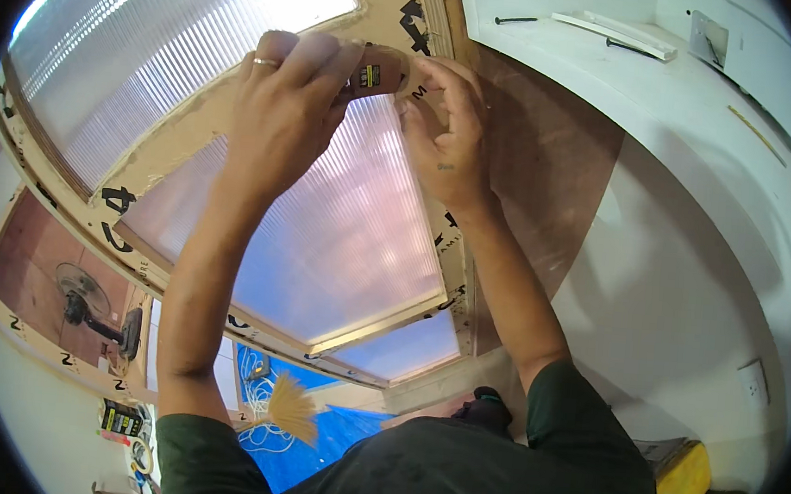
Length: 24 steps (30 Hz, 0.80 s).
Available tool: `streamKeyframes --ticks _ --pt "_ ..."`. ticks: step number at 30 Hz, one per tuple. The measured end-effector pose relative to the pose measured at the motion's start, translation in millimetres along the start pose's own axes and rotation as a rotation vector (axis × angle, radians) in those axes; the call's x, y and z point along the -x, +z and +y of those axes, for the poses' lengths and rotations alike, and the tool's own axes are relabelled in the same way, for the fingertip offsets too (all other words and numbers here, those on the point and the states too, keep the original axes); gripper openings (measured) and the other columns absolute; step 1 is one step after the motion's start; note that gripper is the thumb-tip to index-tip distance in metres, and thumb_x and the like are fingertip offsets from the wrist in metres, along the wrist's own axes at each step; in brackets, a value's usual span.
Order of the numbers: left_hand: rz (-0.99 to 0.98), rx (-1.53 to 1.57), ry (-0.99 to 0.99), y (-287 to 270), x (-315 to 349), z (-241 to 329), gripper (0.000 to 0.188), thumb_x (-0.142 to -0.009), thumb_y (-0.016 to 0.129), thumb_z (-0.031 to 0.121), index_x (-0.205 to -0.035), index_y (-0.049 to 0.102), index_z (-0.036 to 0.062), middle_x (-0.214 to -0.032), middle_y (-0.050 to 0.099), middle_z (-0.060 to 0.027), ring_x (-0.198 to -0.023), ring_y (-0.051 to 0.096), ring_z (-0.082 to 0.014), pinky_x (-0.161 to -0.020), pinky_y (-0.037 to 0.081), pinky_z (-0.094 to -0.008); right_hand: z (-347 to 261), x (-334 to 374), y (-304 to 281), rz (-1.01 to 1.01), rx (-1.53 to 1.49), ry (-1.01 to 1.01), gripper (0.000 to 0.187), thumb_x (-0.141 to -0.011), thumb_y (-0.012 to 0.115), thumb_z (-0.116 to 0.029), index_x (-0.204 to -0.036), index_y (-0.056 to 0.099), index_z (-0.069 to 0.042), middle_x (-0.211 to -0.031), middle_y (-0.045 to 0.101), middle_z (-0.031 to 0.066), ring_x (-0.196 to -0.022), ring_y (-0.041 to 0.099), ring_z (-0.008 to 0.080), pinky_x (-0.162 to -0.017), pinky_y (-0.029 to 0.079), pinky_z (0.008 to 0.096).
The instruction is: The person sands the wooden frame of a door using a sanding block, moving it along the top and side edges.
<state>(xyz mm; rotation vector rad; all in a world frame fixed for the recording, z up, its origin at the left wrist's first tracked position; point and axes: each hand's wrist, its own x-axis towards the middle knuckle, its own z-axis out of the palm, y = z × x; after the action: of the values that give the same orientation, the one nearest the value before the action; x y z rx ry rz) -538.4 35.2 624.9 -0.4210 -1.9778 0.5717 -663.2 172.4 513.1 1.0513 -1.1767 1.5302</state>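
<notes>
My left hand [291,99], a ring on one finger, is wrapped round a brown, rounded object [383,71] with a black-and-yellow label. It looks like a small bottle, but my fingers cover part of it. It is at the wooden frame [391,10], over the bar between two ribbed translucent panels [354,179]. Just right of the object, my right hand [451,131] has its fingers apart and curved, with nothing in them. Its fingertips are close to the frame; whether they touch it I cannot tell.
A white shelf [560,51] at upper right bears dark screws [629,48] and white strips. Lower left are a fan [85,301], a broom [292,409], a blue tarp [343,438], white cable and a can [122,418]. Something yellow [681,492] stands at lower right.
</notes>
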Motion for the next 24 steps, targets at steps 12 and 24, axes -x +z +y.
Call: streamKeyframes --ticks 12,24 --pt "-0.369 0.049 0.324 -16 -67 -13 0.025 -0.09 0.075 0.015 -0.115 0.079 0.0126 -0.105 0.066 -0.0035 -0.104 0.058 -0.0236 -0.093 0.053 -0.0386 0 2 0 -0.032 0.028 0.012 0.073 -0.081 0.088 -0.009 -0.145 0.053 -0.002 -0.132 0.06 0.0208 -0.117 0.066 0.0365 -0.098 0.055 0.0453" --pt "-0.511 0.061 0.588 11 -54 18 0.019 -0.086 0.072 0.011 -0.101 0.083 0.0154 -0.116 0.068 -0.0003 -0.111 0.06 -0.0231 -0.099 0.053 -0.0383 5 76 11 0.109 0.427 0.137 0.06 -0.08 0.087 -0.019 -0.131 0.06 -0.003 -0.114 0.063 0.0221 -0.105 0.065 0.0453 -0.087 0.055 0.0527"
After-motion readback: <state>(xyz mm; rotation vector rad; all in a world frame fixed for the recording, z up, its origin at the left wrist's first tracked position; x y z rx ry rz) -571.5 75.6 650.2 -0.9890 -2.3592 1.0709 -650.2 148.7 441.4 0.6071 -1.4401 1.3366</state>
